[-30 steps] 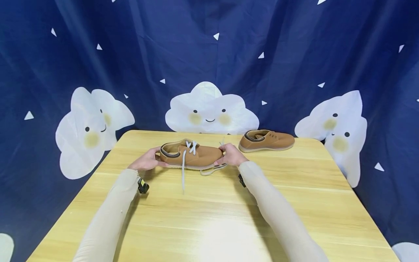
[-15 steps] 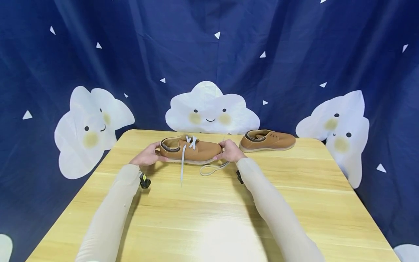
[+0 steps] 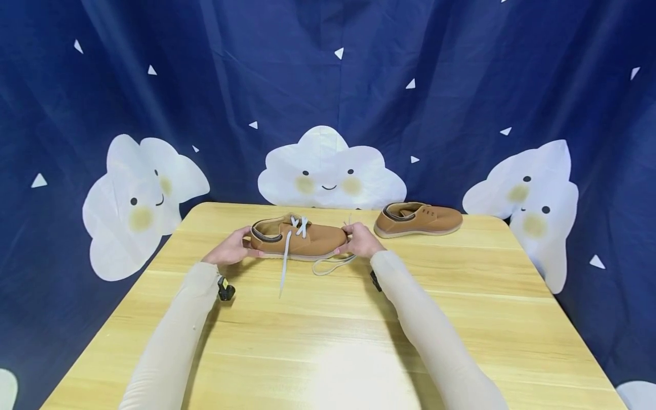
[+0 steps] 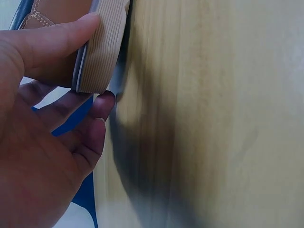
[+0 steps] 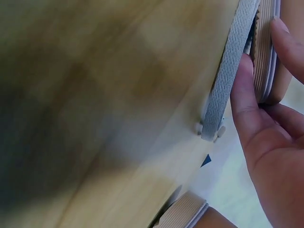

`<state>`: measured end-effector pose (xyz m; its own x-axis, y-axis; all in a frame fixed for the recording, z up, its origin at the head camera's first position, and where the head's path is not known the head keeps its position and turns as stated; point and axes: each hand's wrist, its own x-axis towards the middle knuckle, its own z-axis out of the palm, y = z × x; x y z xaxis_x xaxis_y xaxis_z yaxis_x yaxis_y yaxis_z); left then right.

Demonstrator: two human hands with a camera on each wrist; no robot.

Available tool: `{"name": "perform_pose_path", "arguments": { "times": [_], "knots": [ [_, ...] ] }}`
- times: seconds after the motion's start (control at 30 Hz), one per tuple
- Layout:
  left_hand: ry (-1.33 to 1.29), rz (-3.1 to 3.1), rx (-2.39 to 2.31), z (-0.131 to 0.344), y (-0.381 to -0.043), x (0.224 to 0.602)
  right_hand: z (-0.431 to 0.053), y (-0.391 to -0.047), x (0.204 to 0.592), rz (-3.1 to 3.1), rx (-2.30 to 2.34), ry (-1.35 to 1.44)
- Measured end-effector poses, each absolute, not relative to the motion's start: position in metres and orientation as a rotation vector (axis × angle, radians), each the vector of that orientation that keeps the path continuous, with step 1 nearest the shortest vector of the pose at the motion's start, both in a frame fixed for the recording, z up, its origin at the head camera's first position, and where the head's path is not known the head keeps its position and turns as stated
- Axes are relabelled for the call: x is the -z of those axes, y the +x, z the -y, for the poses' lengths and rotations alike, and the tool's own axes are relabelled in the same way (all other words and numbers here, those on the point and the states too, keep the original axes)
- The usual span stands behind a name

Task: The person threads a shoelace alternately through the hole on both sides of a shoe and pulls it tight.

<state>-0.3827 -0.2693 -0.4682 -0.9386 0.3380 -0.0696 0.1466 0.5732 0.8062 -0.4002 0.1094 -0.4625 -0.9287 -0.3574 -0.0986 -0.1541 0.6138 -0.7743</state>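
A tan lace-up shoe [image 3: 322, 239] with a pale ridged sole is held sideways between both hands, toe to the right. My left hand [image 3: 229, 248] grips the heel; in the left wrist view its thumb [image 4: 61, 40] lies across the sole's edge. My right hand [image 3: 363, 241] grips the toe, with a finger [image 5: 244, 90] under the sole in the right wrist view. White laces [image 3: 302, 226] cross over the tongue. One loose lace end [image 3: 285, 265] hangs down the near side, and a loop of lace [image 3: 326, 272] lies below the toe.
A matching shoe [image 3: 420, 221], with no lace showing in its eyelets, stands at the table's back right, close beyond my right hand. The wooden table [image 3: 287, 341] reaches back to a dark blue curtain [image 3: 287, 68] with cloud faces.
Both hands have shifted the shoe slightly, up and away and then a little back down. The hanging lace end has swung a bit left. The other shoe stays put.
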Motion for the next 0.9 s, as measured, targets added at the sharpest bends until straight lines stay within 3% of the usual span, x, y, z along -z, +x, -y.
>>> {"name": "perform_pose_path", "arguments": {
  "times": [0.53,0.73,0.9],
  "knots": [
    [0.336,-2.792,-1.312,0.265,-0.369,0.449,-0.123,-0.374,0.441,-2.695,1.112,-0.488],
    [0.226,-2.832,-1.988,0.193,-0.347,0.406,-0.179,-0.364,0.415,-2.645,1.544,-0.474],
    [0.313,-2.389,-2.175,0.114,-0.338,0.397,-0.245,-0.366,0.405,-2.427,2.112,-0.086]
  ]
}}
